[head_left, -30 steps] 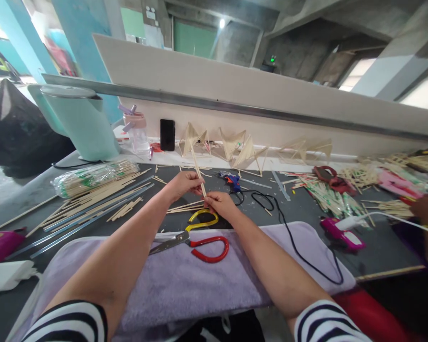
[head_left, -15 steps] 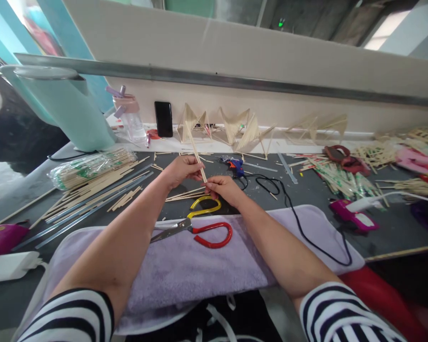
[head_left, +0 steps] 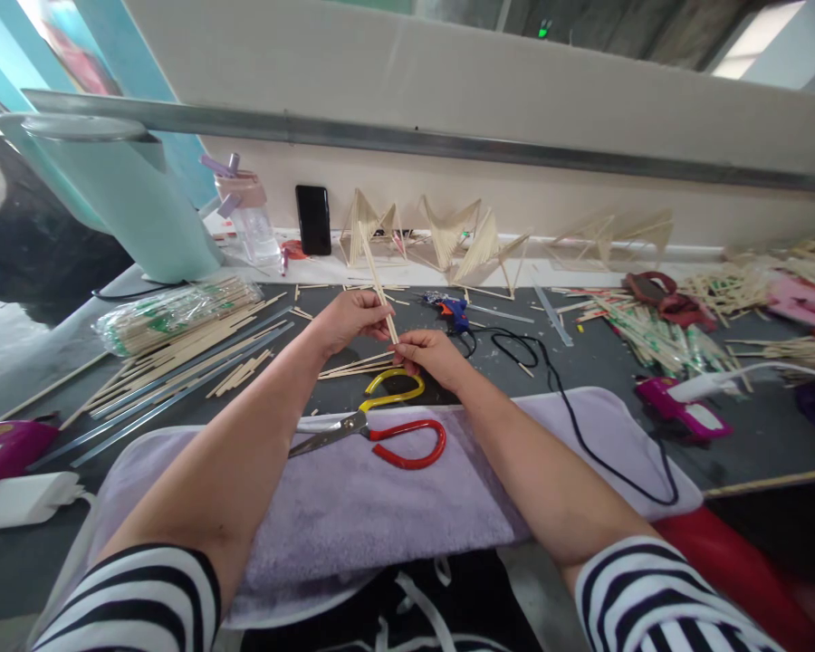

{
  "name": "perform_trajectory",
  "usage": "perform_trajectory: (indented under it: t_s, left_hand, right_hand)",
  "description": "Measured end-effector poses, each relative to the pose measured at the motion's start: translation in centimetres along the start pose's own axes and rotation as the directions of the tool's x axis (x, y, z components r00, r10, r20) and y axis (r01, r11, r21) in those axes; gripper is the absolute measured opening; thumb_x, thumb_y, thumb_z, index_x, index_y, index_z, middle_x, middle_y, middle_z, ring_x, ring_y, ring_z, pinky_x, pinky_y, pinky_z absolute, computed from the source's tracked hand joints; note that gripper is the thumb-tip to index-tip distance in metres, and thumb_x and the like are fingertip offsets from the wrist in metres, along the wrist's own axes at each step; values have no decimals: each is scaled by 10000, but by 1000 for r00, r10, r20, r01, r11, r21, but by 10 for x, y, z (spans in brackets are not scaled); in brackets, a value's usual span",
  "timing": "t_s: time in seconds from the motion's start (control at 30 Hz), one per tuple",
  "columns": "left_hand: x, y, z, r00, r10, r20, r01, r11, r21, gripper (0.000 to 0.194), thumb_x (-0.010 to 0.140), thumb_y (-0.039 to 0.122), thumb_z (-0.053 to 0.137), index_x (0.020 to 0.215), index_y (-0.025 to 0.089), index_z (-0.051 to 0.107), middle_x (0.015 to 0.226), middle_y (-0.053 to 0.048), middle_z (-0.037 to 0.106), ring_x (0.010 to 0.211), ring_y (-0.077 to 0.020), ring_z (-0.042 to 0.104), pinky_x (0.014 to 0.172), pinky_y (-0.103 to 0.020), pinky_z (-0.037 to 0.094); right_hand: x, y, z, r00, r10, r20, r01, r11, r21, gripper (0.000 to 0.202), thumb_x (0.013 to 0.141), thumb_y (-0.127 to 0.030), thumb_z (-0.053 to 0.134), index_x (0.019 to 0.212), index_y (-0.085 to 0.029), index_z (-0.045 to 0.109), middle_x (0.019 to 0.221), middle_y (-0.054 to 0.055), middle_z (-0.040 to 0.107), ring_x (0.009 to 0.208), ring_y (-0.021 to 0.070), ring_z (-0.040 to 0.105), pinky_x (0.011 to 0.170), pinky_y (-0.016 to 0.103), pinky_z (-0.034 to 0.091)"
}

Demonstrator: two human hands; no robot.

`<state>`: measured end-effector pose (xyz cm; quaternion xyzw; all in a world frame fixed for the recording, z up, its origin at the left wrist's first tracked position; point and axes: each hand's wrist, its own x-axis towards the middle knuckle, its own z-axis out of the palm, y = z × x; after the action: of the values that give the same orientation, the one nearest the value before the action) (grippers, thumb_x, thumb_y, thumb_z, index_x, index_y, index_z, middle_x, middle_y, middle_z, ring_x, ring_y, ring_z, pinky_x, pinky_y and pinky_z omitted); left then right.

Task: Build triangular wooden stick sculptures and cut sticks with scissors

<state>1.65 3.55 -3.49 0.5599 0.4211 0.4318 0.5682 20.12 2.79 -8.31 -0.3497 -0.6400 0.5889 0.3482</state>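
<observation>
A few thin wooden sticks (head_left: pixel 375 273) are held together, tilted, between my two hands. My left hand (head_left: pixel 354 321) pinches them partway along. The fingers of my right hand (head_left: pixel 426 351) close on their lower end. Below the hands, scissors (head_left: pixel 361 423) with one yellow and one red handle lie on a folded lilac towel (head_left: pixel 380 516). More loose sticks (head_left: pixel 346 369) rest on the dark table just under my left hand. A blue glue gun (head_left: pixel 455 313) lies beyond my right hand.
Models made of sticks (head_left: pixel 448 231) stand along the wall beside a phone (head_left: pixel 313 220). On the left are a water bottle (head_left: pixel 244 217), a mint pitcher (head_left: pixel 122 199) and bagged sticks (head_left: pixel 177 317). A black cord (head_left: pixel 574 426) crosses the towel's right side.
The camera view has shifted slightly. Both hands keep their pinch on the sticks, in nearly the same place.
</observation>
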Motion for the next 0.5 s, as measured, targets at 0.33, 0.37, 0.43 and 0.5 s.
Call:
perform_trajectory:
  t_s: [0.33, 0.37, 0.43, 0.5]
  left_hand:
    - [3, -5, 0, 1000, 19, 8, -19, 1000, 4, 247, 729, 310, 745, 759, 98, 623, 620, -40, 670, 558, -123, 656, 572, -234, 553]
    - [3, -6, 0, 1000, 21, 10, -21, 1000, 7, 247, 732, 312, 743, 760, 99, 621, 623, -41, 672, 559, -124, 657, 569, -233, 552]
    - [4, -6, 1, 1000, 25, 18, -25, 1000, 15, 244, 739, 315, 735, 761, 101, 620, 629, -42, 676, 557, -125, 659, 567, -231, 551]
    - [3, -6, 2, 999, 28, 21, -29, 999, 29, 240, 743, 315, 731, 760, 104, 620, 621, -37, 672, 548, -124, 656, 568, -233, 550]
  right_hand:
    - [0, 1, -5, 998, 60, 10, -61, 988, 138, 236, 704, -321, 602, 846, -144, 669, 669, 20, 682, 453, 103, 550, 430, 213, 393]
    - [-1, 1, -4, 998, 59, 16, -60, 989, 139, 249, 724, -347, 602, 848, -143, 671, 671, 22, 681, 453, 102, 548, 427, 212, 388]
    - [-1, 1, -3, 998, 48, 30, -51, 992, 112, 292, 764, -405, 598, 857, -140, 678, 679, 21, 678, 453, 96, 544, 428, 209, 386]
    - [-2, 0, -1, 999, 38, 34, -41, 996, 78, 328, 782, -447, 596, 865, -141, 682, 676, 17, 672, 452, 92, 541, 427, 207, 388]
